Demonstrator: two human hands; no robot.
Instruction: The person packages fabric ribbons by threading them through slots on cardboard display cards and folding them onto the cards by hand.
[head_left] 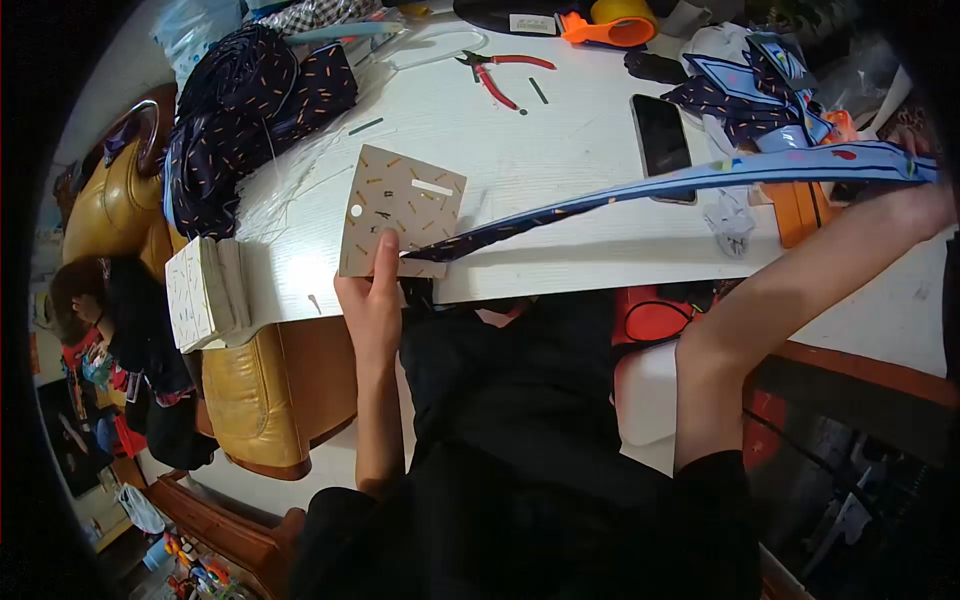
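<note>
My left hand (372,285) grips a beige patterned card (425,205) by its lower edge, thumb lying on its face. The card has a slot, a round hole and small printed marks. From its lower right corner a long narrow scarf (600,196) stretches across to the far right, dark navy at the card and light blue with colored motifs toward the other end. My right hand (918,165), arm extended to the right edge of the view, is closed on that light blue end and partly cut off.
A bundle of navy scarves (255,100) lies at the left, above a stack of cards (205,295). Red-handled pliers (495,75), a black phone (662,148), crumpled plastic (732,222) and an orange box (797,212) sit on the white table (560,130). More patterned fabric (745,95) is heaped right.
</note>
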